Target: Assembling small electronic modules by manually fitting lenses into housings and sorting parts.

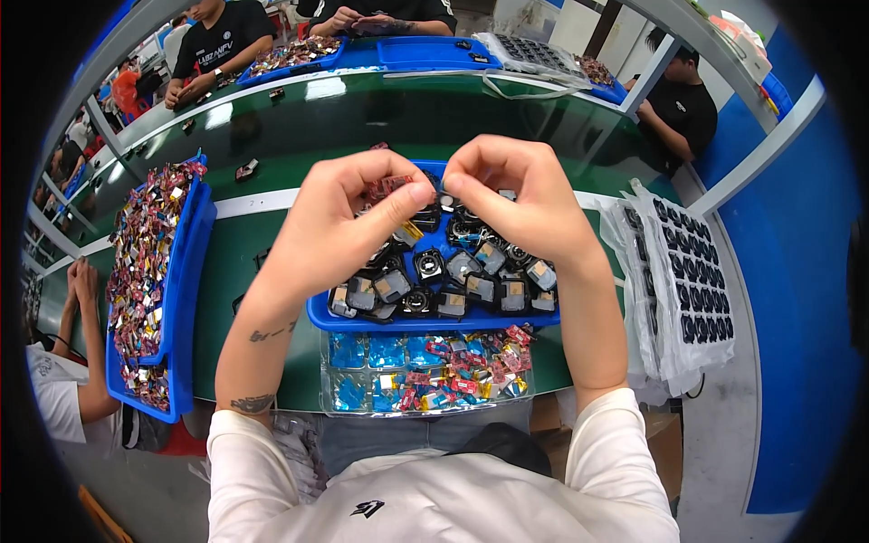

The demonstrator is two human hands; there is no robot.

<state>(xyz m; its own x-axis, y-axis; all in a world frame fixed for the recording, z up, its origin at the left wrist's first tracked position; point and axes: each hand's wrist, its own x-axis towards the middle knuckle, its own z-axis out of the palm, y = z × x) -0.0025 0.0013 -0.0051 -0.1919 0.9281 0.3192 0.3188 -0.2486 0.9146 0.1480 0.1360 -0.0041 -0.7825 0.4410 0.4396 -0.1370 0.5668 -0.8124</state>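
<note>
Above the blue tray (326, 312), both my hands are raised close together. My left hand (348, 204) pinches a small red circuit board (387, 187) between thumb and fingers. Its fingertips turn toward my right hand (520, 185), whose thumb and forefinger are pressed together; what they grip, if anything, is too small to make out. Below them the tray holds many black watch cases (429, 264), some with grey and tan backs showing. On the near side lies a clear compartment tray (328, 405) with blue film pieces (387, 351) and loose red circuit boards (463, 385).
A blue bin (192, 317) heaped with circuit boards (145, 271) stands at the left. White trays of black round parts (695, 271) lie at the right. Beyond the green conveyor (299, 127), co-workers sit by more blue trays (425, 52). Metal posts (760, 149) rise at the side.
</note>
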